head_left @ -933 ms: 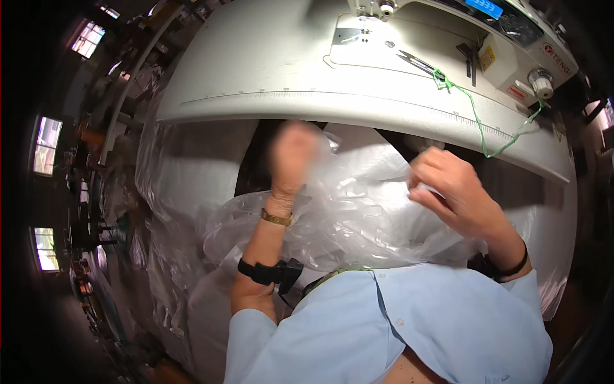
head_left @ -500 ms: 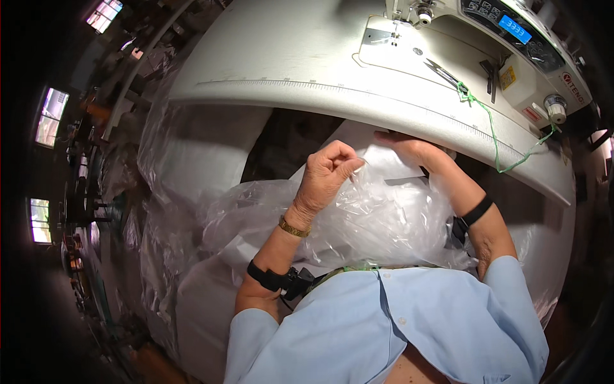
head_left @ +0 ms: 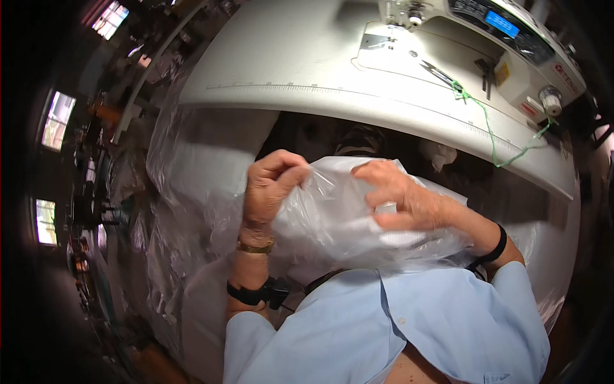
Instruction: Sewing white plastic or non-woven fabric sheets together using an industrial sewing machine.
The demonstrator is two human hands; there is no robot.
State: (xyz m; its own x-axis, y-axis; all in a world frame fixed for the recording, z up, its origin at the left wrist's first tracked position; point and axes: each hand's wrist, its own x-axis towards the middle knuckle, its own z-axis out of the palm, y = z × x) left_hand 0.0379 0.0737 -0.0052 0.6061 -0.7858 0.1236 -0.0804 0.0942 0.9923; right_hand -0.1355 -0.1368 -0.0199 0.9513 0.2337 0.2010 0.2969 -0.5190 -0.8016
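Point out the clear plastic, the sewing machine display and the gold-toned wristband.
Clear plastic (head_left: 325, 206): head view, on its wrinkled middle.
Sewing machine display (head_left: 503, 24): head view, on the middle of its lit blue face.
Gold-toned wristband (head_left: 254, 247): head view, on the band's visible outer side.

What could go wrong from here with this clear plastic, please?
The left hand pinches the clear plastic film, so it might tear or wrinkle there. The green cord droops at the front edge of the sewing table; the right hand could perhaps snag it and drag the attached snips.
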